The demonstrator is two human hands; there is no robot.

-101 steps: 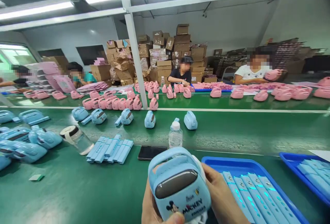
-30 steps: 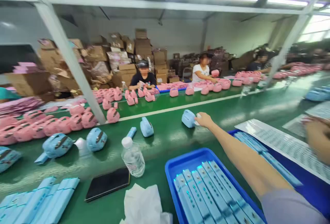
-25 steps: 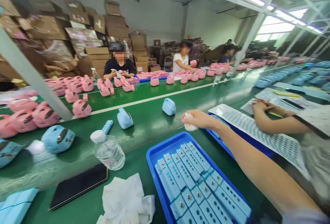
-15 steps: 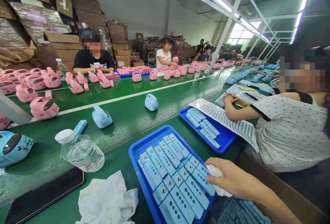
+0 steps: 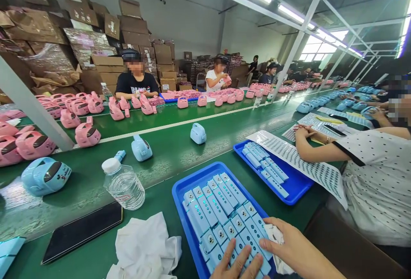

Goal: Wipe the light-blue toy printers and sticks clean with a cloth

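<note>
A blue tray (image 5: 178,187) in front of me holds rows of several light blue bar-shaped parts (image 5: 218,202) with printed faces. My left hand (image 5: 239,265) comes in from the bottom edge with fingers spread, fingertips resting on the nearest parts. My right hand (image 5: 290,249) lies at the tray's near right corner, touching the parts there, with a crumpled white wipe (image 5: 273,235) held under its fingers and palm.
A white cloth (image 5: 144,244), a black phone (image 5: 81,232) and a water bottle (image 5: 123,184) lie to the left. Blue devices (image 5: 198,133) stand on the green belt. A second blue tray (image 5: 293,195), a printed sheet (image 5: 298,159) and a seated co-worker (image 5: 375,180) are on the right.
My right hand left a blue device on the belt and drew back to the tray, still holding the wipe. My left hand has come into view over the parts. The view swung right.
</note>
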